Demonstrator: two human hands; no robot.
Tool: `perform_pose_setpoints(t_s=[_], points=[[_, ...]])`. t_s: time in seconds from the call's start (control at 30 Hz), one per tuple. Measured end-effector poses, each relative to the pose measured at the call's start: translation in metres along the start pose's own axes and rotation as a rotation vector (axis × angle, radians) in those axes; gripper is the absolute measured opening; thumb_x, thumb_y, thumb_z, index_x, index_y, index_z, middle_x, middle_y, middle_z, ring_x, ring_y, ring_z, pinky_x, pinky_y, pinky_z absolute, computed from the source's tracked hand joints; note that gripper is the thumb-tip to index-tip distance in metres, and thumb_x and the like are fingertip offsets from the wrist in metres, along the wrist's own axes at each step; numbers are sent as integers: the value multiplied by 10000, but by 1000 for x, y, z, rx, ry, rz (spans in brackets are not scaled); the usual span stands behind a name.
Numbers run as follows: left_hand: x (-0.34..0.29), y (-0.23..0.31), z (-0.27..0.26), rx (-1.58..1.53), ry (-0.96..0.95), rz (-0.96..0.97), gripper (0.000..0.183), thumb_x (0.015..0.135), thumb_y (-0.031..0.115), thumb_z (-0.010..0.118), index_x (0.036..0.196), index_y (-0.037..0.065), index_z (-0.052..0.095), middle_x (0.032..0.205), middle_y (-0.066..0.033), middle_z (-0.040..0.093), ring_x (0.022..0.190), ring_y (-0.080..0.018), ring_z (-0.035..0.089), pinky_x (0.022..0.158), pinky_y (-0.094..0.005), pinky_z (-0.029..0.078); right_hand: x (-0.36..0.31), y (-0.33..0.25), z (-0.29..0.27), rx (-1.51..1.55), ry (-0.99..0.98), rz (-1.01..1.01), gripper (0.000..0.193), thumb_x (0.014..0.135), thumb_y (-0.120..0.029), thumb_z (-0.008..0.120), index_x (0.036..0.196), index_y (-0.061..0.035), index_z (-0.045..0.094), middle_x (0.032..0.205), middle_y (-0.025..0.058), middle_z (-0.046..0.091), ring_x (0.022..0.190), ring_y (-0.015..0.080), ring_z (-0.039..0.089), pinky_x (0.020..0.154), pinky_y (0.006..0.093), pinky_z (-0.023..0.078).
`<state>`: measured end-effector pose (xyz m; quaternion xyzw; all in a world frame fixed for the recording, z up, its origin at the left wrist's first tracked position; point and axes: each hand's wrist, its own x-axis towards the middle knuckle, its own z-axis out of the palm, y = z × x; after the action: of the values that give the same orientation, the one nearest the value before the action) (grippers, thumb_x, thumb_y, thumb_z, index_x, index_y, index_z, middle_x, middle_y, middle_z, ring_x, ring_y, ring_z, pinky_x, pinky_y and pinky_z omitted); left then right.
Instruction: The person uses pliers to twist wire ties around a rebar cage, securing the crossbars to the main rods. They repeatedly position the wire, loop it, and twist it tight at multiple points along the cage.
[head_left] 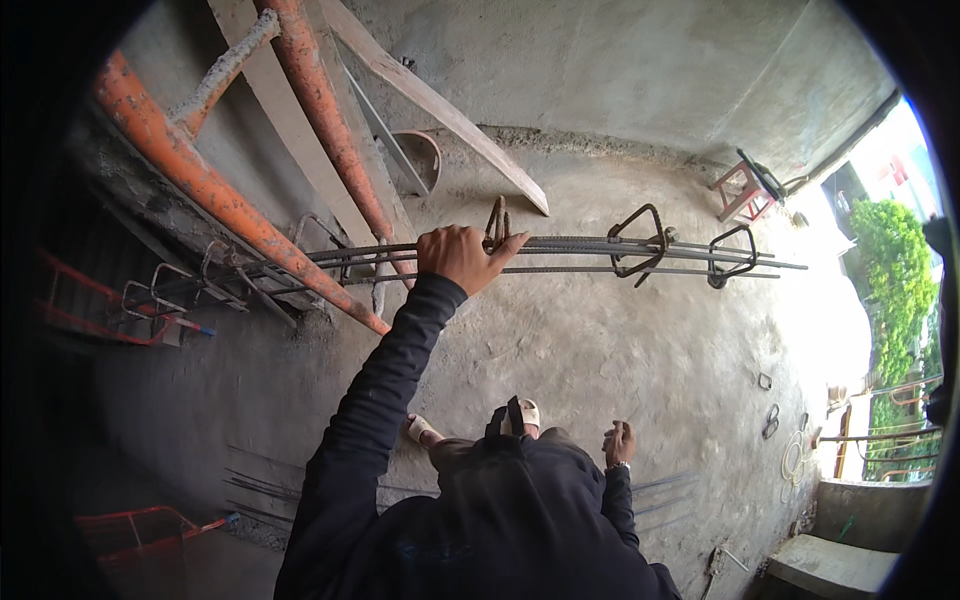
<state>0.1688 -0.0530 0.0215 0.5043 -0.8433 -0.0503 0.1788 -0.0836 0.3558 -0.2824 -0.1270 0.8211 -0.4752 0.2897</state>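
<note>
A long bundle of ribbed steel rebar [580, 247] runs crosswise in front of me, with square bent stirrups hung along it. My left hand [460, 255] is closed over the bars, thumb pointing right, beside a rusty stirrup [498, 222]. Farther right along the bars hang a large stirrup [640, 243] and a smaller stirrup [733, 255]. Low at my right side is my right hand [620, 443], away from the bars. Its fingers are curled, and what they may hold is too small to make out.
Orange scaffold tubes [240, 235] and leaning wooden boards [440, 100] stand at the left, crossing the rebar. A small stool [748, 190] is by the far wall. Loose stirrups [770, 420] and a coil [793, 455] lie on the concrete floor at right. More bars lie behind me.
</note>
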Motion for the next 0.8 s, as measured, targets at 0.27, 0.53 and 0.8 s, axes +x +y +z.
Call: perform_pose_setpoints(t_s=[0.27, 0.53, 0.8], points=[[-2, -4, 10, 13, 97, 40, 726, 878, 744, 527, 557, 106, 661, 467, -92, 551, 443, -254, 556, 493, -437, 356, 9, 184, -136, -475, 71, 190, 304, 954, -243, 534, 1002, 23, 674, 723, 133, 688, 535, 213, 620, 489, 356, 491], [0, -2, 24, 97, 294, 76, 656, 898, 648, 548, 558, 105, 688, 466, -120, 571, 411, -297, 564, 454, -430, 363, 54, 134, -88, -278, -56, 113, 332, 972, -269, 525, 1044, 14, 681, 789, 148, 722, 604, 222, 656, 555, 345, 520], [7, -10, 30, 99, 428, 180, 672, 919, 597, 553, 468, 104, 626, 374, -93, 474, 313, -247, 490, 366, -393, 351, 42, 66, -1, -98, -180, 141, 340, 997, -288, 522, 1082, 12, 659, 750, 119, 697, 570, 177, 621, 499, 325, 490]])
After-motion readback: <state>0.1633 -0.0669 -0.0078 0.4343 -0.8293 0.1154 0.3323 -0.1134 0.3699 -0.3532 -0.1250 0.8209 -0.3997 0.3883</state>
